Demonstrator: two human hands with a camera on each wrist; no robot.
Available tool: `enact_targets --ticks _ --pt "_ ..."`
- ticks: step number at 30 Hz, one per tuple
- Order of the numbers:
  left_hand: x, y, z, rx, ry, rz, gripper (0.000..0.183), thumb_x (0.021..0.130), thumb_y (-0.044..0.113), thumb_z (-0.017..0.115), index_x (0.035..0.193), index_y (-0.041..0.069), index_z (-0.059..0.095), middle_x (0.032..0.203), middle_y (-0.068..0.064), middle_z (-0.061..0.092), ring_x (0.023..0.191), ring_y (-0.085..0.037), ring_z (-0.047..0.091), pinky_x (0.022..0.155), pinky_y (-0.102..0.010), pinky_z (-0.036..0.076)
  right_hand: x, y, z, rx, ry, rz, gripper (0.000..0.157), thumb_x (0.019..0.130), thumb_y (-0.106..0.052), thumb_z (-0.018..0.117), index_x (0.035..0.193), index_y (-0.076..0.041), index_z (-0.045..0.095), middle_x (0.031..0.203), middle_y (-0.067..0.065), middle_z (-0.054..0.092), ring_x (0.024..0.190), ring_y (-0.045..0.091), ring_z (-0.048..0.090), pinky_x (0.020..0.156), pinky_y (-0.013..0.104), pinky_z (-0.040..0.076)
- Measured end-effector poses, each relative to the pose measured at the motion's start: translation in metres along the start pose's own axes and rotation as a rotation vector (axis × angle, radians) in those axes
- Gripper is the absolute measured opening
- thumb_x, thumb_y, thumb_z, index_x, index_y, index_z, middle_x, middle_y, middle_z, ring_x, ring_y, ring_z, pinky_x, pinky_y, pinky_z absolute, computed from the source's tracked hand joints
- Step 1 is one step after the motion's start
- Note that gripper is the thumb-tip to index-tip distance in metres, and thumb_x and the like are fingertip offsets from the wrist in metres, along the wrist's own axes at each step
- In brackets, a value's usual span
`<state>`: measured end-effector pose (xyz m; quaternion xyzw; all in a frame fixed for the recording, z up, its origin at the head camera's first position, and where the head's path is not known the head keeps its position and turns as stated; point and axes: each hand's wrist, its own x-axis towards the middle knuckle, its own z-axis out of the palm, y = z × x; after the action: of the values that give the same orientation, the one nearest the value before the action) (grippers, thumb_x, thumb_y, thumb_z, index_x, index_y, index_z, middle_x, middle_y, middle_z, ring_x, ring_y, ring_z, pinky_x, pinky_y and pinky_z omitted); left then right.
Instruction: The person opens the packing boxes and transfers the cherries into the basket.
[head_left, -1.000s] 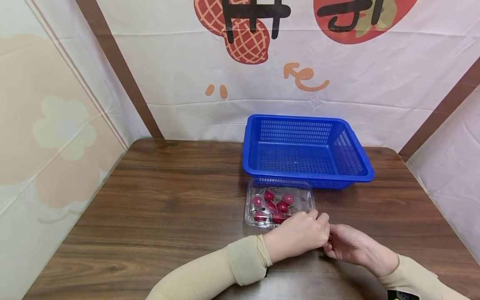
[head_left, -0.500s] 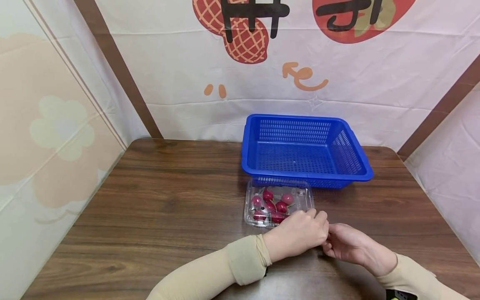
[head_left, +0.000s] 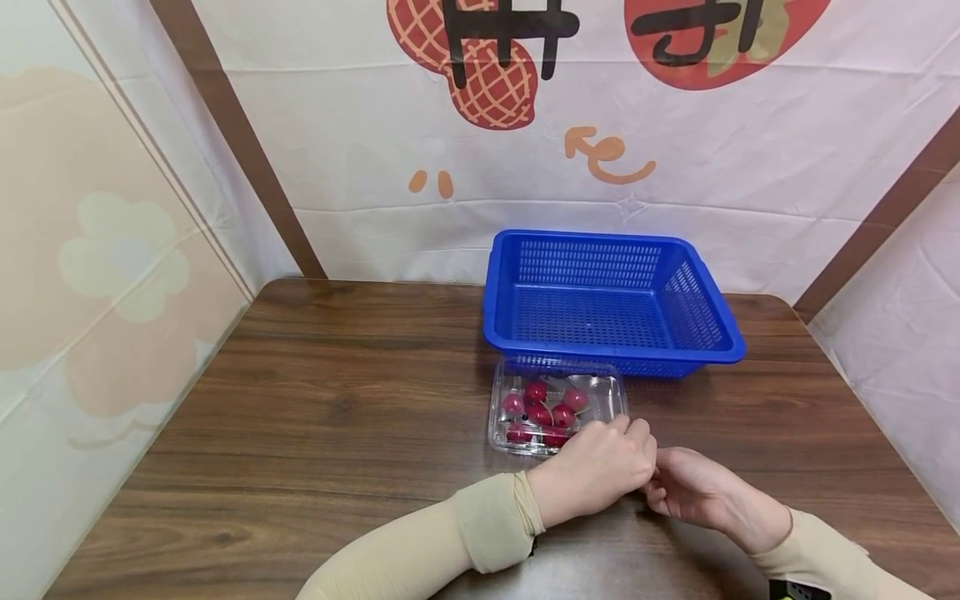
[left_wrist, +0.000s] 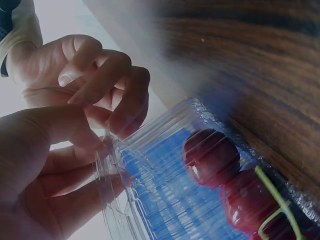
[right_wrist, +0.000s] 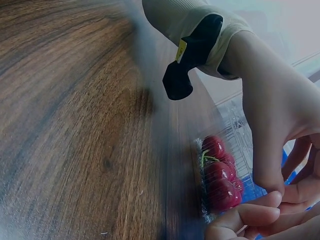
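A clear plastic clamshell box (head_left: 603,387) lies in front of the basket, with several red cherries (head_left: 540,412) inside. Green stems show on some cherries (left_wrist: 250,200) through the plastic in the left wrist view. My left hand (head_left: 596,467) reaches across the near right corner of the box, its thumb and fingers pinching the clear rim (left_wrist: 107,172). Beside it, my right hand (head_left: 708,496) has curled fingers that pinch the same edge close to the corner. The two hands touch each other, and the left one hides part of the box in the head view.
A blue plastic basket (head_left: 498,333) with slotted walls stands right behind the box, near the back of the brown wooden table (head_left: 337,417). A printed cloth (head_left: 360,150) hangs behind and at both sides. Wooden tabletop extends left of the box.
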<state>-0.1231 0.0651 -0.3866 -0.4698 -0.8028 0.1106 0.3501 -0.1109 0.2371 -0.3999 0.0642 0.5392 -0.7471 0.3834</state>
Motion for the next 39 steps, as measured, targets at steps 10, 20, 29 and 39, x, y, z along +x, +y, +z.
enact_targets --ticks 10,20,29,39 --pt "-0.001 -0.002 -0.002 0.007 0.01 0.022 0.021 0.09 0.015 0.047 0.083 0.024 0.065 0.081 0.011 0.055 0.068 -0.005 0.053 0.046 -0.016 0.043 -0.002 0.001 -0.001 0.015 -0.002 -0.014 0.032 0.095 -0.004 0.034 0.075 -0.02 0.054 0.072 -0.011 0.054 0.063 -0.001 0.046 0.059 0.008 0.036" --pt "-0.013 -0.015 -0.007 -0.098 -0.014 0.055 0.013 0.091 0.02 0.051 0.098 0.023 0.061 0.093 0.011 0.058 0.086 -0.005 0.058 0.066 -0.017 0.052 -0.003 0.001 -0.004 0.195 -0.122 -0.026 0.027 0.101 -0.012 0.034 0.099 -0.015 0.062 0.101 -0.004 0.066 0.095 0.008 0.062 0.088 0.022 0.05" --pt "-0.026 -0.034 -0.011 -0.209 -0.043 0.085 0.019 0.095 0.01 0.047 0.107 0.016 0.06 0.107 0.003 0.061 0.098 -0.009 0.061 0.083 -0.02 0.053 -0.004 0.001 0.002 0.237 -0.015 -0.086 0.018 0.098 -0.005 0.045 0.095 -0.011 0.061 0.093 -0.001 0.065 0.089 0.006 0.063 0.088 0.02 0.051" --pt "-0.058 -0.065 -0.014 -0.232 -0.021 0.062 0.025 0.094 0.008 0.048 0.117 0.011 0.058 0.119 -0.005 0.063 0.109 -0.018 0.062 0.095 -0.028 0.05 -0.003 0.001 0.004 0.21 0.09 -0.124 0.01 0.096 -0.003 0.05 0.1 -0.008 0.058 0.094 0.002 0.063 0.09 0.008 0.063 0.09 0.021 0.051"
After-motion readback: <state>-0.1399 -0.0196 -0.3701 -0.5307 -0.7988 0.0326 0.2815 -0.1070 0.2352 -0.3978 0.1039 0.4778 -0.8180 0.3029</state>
